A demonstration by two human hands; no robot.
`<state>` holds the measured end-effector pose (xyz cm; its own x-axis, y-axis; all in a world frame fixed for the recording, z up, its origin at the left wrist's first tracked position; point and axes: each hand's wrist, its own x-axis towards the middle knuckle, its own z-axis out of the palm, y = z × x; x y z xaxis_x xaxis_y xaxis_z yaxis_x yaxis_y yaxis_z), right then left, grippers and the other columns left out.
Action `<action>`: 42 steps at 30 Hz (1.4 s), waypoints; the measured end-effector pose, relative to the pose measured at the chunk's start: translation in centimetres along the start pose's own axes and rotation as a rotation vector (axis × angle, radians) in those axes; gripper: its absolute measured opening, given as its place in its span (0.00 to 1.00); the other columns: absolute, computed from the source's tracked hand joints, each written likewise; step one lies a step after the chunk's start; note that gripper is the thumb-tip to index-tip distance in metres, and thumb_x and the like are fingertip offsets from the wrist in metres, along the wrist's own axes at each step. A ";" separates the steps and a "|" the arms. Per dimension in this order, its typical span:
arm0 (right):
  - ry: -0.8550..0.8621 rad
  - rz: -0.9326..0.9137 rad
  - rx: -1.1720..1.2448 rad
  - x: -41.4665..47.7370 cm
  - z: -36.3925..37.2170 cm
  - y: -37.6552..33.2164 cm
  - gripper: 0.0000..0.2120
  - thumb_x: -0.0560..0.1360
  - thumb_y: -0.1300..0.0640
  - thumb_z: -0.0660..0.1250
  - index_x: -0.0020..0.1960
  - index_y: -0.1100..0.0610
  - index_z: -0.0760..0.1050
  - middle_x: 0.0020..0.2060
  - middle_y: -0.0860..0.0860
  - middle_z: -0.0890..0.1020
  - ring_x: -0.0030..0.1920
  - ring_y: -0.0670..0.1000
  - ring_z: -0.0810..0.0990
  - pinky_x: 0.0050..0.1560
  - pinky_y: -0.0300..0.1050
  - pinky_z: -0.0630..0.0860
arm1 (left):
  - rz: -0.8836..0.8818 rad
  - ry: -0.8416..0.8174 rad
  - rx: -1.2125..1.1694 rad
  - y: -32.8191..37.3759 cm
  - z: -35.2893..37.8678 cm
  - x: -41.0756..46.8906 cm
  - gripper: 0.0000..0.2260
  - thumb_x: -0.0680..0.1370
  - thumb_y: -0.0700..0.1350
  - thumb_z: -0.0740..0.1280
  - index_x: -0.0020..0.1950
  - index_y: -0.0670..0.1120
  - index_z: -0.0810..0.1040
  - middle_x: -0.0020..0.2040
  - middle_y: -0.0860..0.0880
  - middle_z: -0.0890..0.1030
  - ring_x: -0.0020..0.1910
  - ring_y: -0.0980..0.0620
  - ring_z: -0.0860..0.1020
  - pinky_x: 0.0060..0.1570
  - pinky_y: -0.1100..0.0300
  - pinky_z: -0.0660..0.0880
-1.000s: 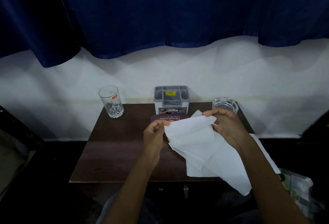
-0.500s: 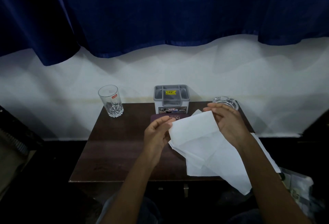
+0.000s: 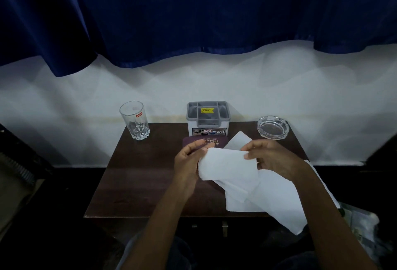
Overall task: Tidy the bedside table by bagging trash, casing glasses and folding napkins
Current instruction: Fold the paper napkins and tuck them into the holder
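Nearest, loose napkins (image 3: 275, 201) lie on the table's (image 3: 137, 183) right front and hang over its edge. Above them both hands hold one folded napkin (image 3: 227, 166): the left hand (image 3: 189, 162) pinches its left edge, the right hand (image 3: 272, 158) its top right corner. Behind lies the closed glasses case (image 3: 217, 140), then a grey box (image 3: 208, 119), a glass (image 3: 134, 119) at left and an ashtray (image 3: 272, 127) at right.

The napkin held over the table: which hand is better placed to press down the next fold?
Probably the right hand. It pinches the napkin at its upper right edge, above the loose napkins on the table. The left hand only supports the left edge, near the glasses case.
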<state>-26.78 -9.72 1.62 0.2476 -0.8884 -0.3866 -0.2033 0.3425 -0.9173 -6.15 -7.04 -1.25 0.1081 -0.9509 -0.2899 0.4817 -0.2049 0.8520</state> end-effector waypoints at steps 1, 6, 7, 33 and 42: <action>0.003 -0.024 0.032 0.0 0.0 -0.1 0.06 0.71 0.70 0.66 0.44 0.61 0.79 0.42 0.58 0.80 0.42 0.54 0.78 0.42 0.44 0.76 | -0.020 -0.016 -0.030 0.1 0.0 0.0 0.05 0.75 0.34 0.65 0.46 0.43 0.78 0.41 0.48 0.86 0.41 0.53 0.84 0.45 0.57 0.79; 0.036 -0.098 0.190 -0.1 0.2 -0.5 0.06 0.72 0.68 0.65 0.42 0.59 0.77 0.35 0.54 0.79 0.35 0.50 0.78 0.30 0.39 0.74 | -0.201 -0.115 0.097 0.0 0.3 -0.3 0.09 0.74 0.45 0.69 0.53 0.48 0.78 0.50 0.47 0.84 0.48 0.49 0.81 0.49 0.51 0.78; 0.046 -0.108 0.219 -0.1 0.2 -0.5 0.06 0.72 0.68 0.64 0.43 0.59 0.77 0.36 0.54 0.79 0.36 0.50 0.78 0.30 0.39 0.74 | -0.224 -0.140 0.157 -0.1 0.3 -0.4 0.13 0.72 0.44 0.71 0.56 0.49 0.77 0.51 0.48 0.83 0.47 0.50 0.81 0.45 0.54 0.79; 0.174 -0.008 0.360 1.0 0.3 1.0 0.09 0.73 0.68 0.65 0.52 0.62 0.77 0.50 0.58 0.82 0.46 0.55 0.81 0.38 0.44 0.79 | -0.001 -0.050 0.358 0.1 0.3 0.2 0.11 0.73 0.37 0.70 0.54 0.36 0.78 0.36 0.48 0.81 0.22 0.60 0.74 0.24 0.69 0.72; 0.239 -0.092 0.540 3.4 1.9 -1.8 0.10 0.73 0.73 0.60 0.44 0.61 0.76 0.37 0.54 0.83 0.40 0.52 0.79 0.31 0.38 0.77 | 0.070 0.148 0.155 1.2 -0.7 1.5 0.07 0.78 0.44 0.63 0.52 0.44 0.77 0.38 0.45 0.83 0.19 0.59 0.71 0.21 0.67 0.69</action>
<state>-23.81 -12.81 1.75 0.0089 -0.9445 -0.3284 0.3353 0.3122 -0.8889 -4.81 -8.52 -0.98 0.2688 -0.9220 -0.2788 0.3303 -0.1836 0.9258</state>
